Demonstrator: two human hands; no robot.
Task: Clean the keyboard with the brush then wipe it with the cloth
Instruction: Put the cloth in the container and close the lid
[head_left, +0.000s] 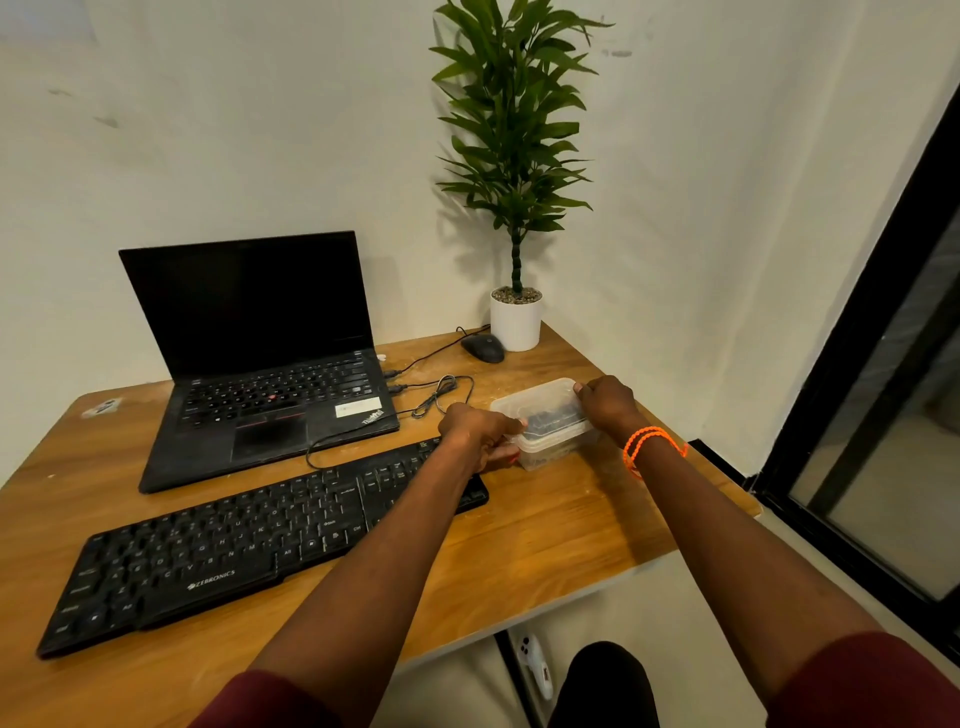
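Nearest to you, the black keyboard (260, 545) lies slanted on the wooden table (545, 530), and I take it as the landmark for all places. Your left forearm passes over the right end of the keyboard.

Just beyond the keyboard's right end stands a clear plastic container (545, 423) with a lid. Your left hand (475, 428) holds its near-left corner, fingers curled around the edge. Your right hand (608, 402) grips its far-right corner, fingers curled on the rim of the lid. On your right wrist there is an orange bracelet (649, 447). Something dark shows inside the container, but I cannot tell if it is the brush or the cloth.

Behind the keyboard, to its left side, an open black laptop (260, 358) stands with a dark screen. A thin black cable (441, 392) runs from the laptop's side and lies looped between the laptop and the container.

Farther behind the keyboard's right end, a black mouse (483, 347) rests just beside a white pot with a green plant (514, 156), at the table's far corner.
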